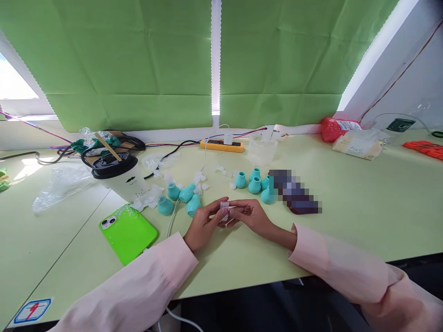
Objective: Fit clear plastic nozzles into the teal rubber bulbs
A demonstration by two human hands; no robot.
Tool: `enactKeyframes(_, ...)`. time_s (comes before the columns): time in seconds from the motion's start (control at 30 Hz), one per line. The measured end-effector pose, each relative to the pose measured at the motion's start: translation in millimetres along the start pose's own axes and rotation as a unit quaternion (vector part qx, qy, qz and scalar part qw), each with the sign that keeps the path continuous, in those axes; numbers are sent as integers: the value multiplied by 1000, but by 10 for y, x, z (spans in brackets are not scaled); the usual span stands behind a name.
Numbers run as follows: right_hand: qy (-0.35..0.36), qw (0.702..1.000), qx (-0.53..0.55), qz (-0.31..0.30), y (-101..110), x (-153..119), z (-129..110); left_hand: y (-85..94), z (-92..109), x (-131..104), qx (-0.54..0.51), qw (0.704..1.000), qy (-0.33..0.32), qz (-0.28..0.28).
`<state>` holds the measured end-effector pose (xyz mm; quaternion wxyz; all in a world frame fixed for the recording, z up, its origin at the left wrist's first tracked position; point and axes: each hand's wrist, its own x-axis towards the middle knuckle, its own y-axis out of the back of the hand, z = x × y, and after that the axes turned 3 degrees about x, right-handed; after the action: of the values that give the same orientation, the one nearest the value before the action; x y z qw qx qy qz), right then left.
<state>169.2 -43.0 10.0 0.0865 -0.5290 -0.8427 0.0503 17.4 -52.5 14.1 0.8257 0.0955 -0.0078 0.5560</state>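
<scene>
Item: small translucent piece (pixel 224 208), pinched between the fingertips of both hands at the middle of the pale green surface (pixel 363 207). Left hand (pixel 202 226) and right hand (pixel 254 216) meet around it, fingers closed on the piece, wrists resting on the surface, pink sleeves. Just behind the hands: teal bulb-shaped parts in two clusters, left cluster (pixel 182 198), right cluster (pixel 256 183). Scraps of clear wrapping (pixel 148 198) lie among the left cluster. Left of the hands: bright green phone (pixel 128 232), lying flat. Behind it: white cup with black lid (pixel 114 173). Far edge: yellow power strip (pixel 222 145).
</scene>
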Motion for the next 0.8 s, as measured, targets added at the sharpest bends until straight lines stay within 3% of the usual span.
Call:
enactKeyframes(0.17, 54, 985, -158, 34, 22, -18, 87, -16, -24, -8, 5, 1000, -1, 18)
enactKeyframes(0.3, 125, 943, -303, 53, 60, -14, 49, -12, -12, -1, 1, 999, -16, 48)
enactKeyframes(0.43, 254, 835, -471, 128, 187, 14, -163, -4, 1, -4, 1, 998, -26, 58)
enactKeyframes(0.53, 296, 749, -561, 191, 366, 35, -389, -6, 22, -9, -12, 998, -24, 48)
enactKeyframes(0.6, 293, 710, -600, 224, 495, 49, -527, -8, 43, -3, -28, 999, -14, 43)
enactKeyframes(0.67, 261, 691, -632, 234, 602, 62, -632, -7, 64, 12, -52, 997, 6, 50)
enactKeyframes(0.8, 127, 661, -712, 199, 711, 75, -736, 1, 86, 47, -102, 991, 36, 81)
